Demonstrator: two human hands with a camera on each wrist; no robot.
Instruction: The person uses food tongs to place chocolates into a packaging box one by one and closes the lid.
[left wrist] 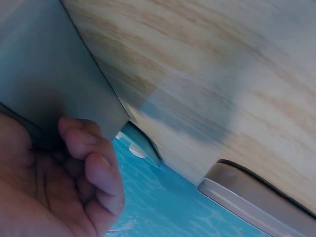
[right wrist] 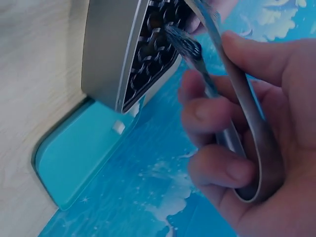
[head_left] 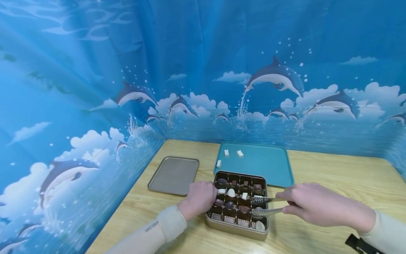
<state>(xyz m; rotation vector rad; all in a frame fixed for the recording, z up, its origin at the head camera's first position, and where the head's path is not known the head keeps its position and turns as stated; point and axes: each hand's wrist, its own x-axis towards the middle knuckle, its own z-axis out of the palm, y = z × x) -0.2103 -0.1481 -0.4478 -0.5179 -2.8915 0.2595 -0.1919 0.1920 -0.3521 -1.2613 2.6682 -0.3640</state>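
Left hand [head_left: 198, 199]: low in the head view, left of centre, curled against the left wall of the chocolate tin [head_left: 236, 227]; fingers [left wrist: 101, 170] bent together in the left wrist view, pressed to the tin's grey side, wrapped round nothing that shows.
Right hand [head_left: 312, 204]: lower right of the head view, fingers [right wrist: 219, 116] clamped round the metal tongs [head_left: 268, 205]; loop end of the tongs tucked in the palm in the right wrist view.
Tongs: two arms apart, tips over the right columns of the tin, nothing visibly caught between them.
Chocolate tin: gold, rectangular, bottom centre of the head view, on the bench [head_left: 333, 176], its far edge just beside the near edge of the teal tray [head_left: 269, 164].
Tin contents: dark compartments in a grid, some with dark rounded chocolates, some with pale ones, some square pieces along the near row; a white oval piece [head_left: 260, 225] in the near right corner.
Teal tray: centre of the head view, above the tin; three small white pieces [head_left: 240, 153] near its upper left corner and left edge.
Lid [head_left: 173, 175]: flat, grey-gold, rim up, left of the tray and the tin, apart from both.
Sleeves: cream, on both forearms at the bottom of the head view.
Backdrop [head_left: 95, 88]: blue cloth with dolphins and clouds, behind and left of the bench.
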